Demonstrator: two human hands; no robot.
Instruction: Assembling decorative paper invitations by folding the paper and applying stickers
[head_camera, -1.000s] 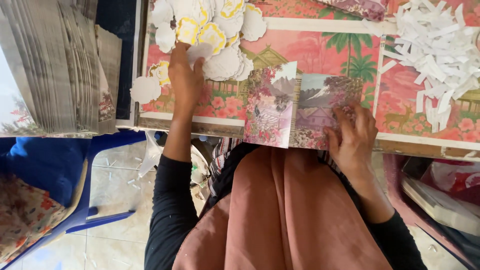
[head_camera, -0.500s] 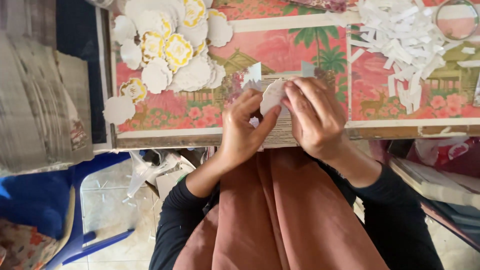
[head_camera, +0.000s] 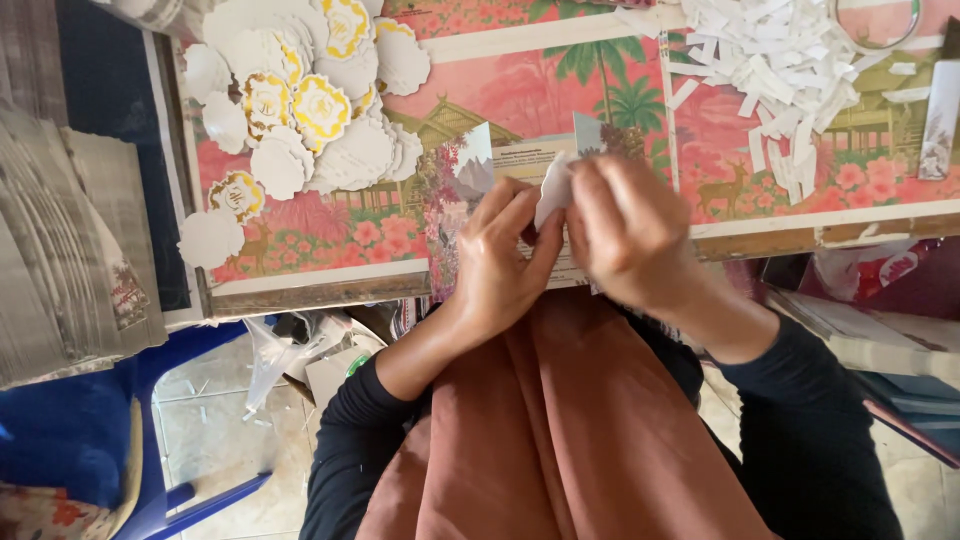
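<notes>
My left hand (head_camera: 505, 262) and my right hand (head_camera: 632, 232) meet at the table's near edge and together pinch a small white paper cutout (head_camera: 553, 190). Under them lies a folded printed card (head_camera: 470, 200) with a scenic picture, partly hidden by both hands. A pile of white scalloped cutouts with gold-yellow centres (head_camera: 305, 110) lies to the upper left of my left hand. My forearms wear dark sleeves and rest above a rust-brown garment (head_camera: 560, 430).
The table (head_camera: 760, 170) has a pink cover with palms and flowers. A heap of white paper strips (head_camera: 790, 60) and a clear ring (head_camera: 880, 25) lie at the back right. Stacked printed sheets (head_camera: 60, 250) sit on the left above a blue plastic chair (head_camera: 70, 440).
One second ago my left hand reached to the cutout pile while the right held the card. Now both hands are together on a white cutout over the card.
</notes>
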